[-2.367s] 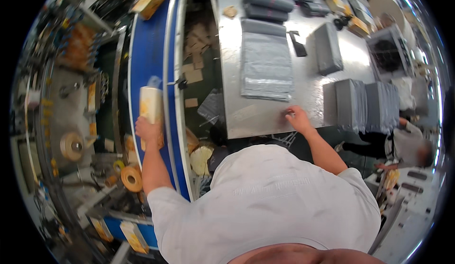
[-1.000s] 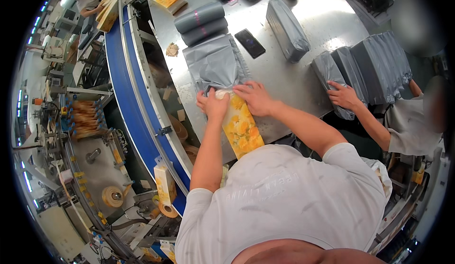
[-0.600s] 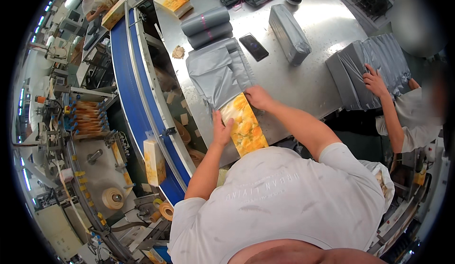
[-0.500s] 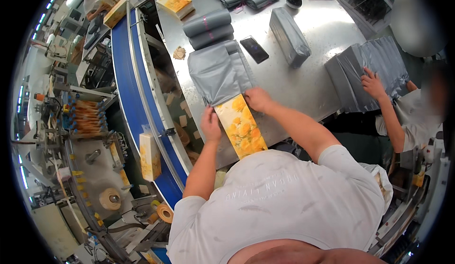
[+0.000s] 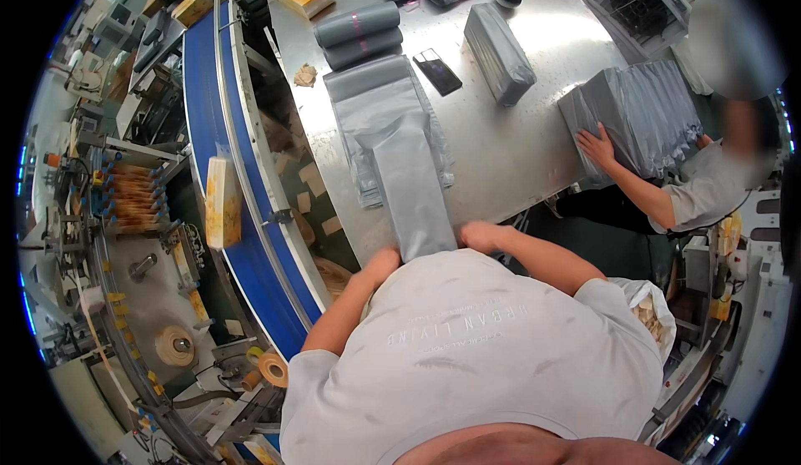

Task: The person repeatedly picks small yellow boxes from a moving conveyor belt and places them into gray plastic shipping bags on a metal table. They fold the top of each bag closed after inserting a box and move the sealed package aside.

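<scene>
A bare metal table, smooth and glossy with white glare, fills the middle of a crowded workshop, and a blue conveyor belt with pale metal rails runs along its left side. On the table a grey plastic bag, its film taut and satiny, stretches into a long, straight-sided shape that reaches past the near edge toward the person; its far end puckers and lies over a flat stack of grey bags. The left hand is at the left of the bag's near end, blurred and partly covered by the shirt, so how far it is open and whether it grips cannot be told. The right hand sits at the bag's right edge with its fingers curled in; whether they pinch the film is unclear. Beyond the stack lie grey rolls with pink ties, and to their right a dark, flat phone and a creased, block-shaped grey parcel. A co-worker's hand rests spread on a row of wrinkled grey parcels at the right. A white carton with a yellow floral print stands on the belt. The bag's near end disappears behind the shirt, its contents are hidden, and the machinery at the left bends toward the dark rim.
</scene>
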The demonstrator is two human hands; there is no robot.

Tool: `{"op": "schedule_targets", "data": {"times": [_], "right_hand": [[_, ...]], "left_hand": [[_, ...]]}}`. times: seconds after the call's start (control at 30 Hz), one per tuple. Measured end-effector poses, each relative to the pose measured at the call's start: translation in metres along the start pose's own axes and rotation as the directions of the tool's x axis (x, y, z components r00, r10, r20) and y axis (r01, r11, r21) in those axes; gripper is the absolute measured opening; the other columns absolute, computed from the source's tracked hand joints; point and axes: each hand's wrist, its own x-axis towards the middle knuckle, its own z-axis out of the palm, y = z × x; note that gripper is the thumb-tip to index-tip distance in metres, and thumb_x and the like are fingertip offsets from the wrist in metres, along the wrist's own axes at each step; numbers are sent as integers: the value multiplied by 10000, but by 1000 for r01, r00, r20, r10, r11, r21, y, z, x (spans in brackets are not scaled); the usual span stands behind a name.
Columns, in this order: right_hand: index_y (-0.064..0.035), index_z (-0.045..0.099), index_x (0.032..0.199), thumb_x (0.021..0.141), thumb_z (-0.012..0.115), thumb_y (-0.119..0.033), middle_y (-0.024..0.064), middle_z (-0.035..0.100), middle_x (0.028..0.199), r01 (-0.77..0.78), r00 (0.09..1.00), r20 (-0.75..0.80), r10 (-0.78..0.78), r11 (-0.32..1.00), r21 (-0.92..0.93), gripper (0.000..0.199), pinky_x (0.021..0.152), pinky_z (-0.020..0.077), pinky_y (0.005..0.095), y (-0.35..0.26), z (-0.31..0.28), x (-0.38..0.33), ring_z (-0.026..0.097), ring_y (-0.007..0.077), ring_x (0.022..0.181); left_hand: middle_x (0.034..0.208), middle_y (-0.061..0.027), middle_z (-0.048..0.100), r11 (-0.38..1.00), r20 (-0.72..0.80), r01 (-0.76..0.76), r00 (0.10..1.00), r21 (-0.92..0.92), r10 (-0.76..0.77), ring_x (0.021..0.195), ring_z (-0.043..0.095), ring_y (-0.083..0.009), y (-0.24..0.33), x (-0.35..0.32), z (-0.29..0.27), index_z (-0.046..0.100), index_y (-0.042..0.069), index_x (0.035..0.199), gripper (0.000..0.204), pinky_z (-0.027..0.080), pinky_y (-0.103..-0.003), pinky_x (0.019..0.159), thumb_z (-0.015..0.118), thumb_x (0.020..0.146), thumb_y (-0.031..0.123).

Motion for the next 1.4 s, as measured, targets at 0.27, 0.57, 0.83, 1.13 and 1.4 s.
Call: {"op": "schedule_targets", "data": {"times": [0.27,0.57,0.83,1.13,1.4], "right_hand": [[-86,760,905,892,687,-232,157,755,935,-294,901,-366,233,948,-121,163,802,581,467,-29,-44,1,726,361,890],[-117,698,999,919,681,-188,104,728,1011,149,804,-583,-112,989,17,109,809,567,487,-104,-29,76,703,360,970],[-89,657,916,879,688,-178,137,704,923,128,862,-505,-41,982,139,101,744,550,469,-57,25,45,681,372,860],[-65,716,1263,839,720,-122,206,706,1271,-722,676,156,721,689,-55,428,1006,559,476,80,138,-189,660,410,1208],[-105,673,1277,858,668,-80,78,667,1351,16,610,-633,-478,805,-593,420,1169,445,458,-10,-63,-47,529,317,1405]], "left_hand": [[880,-225,663,953,-610,-47,777,-300,-154,835,647,-421,20,-4,-56,649,-17,858,160,519,-483,742,709,912,121],[824,-138,726,703,-503,-96,766,-705,-400,755,704,-212,33,-5,-13,703,-26,941,130,542,-353,695,695,961,102],[856,-140,706,847,-634,-200,749,-492,-192,788,690,-236,24,-12,-21,715,-15,990,119,551,-361,755,728,924,83],[1247,-142,642,976,-766,-136,642,-172,-46,1115,636,-309,44,-28,-48,703,65,1094,267,528,-418,942,716,833,14],[1504,-62,579,567,-319,-379,546,731,775,1466,485,-312,41,5,-111,719,74,1136,275,426,-458,1191,670,866,61]]}}
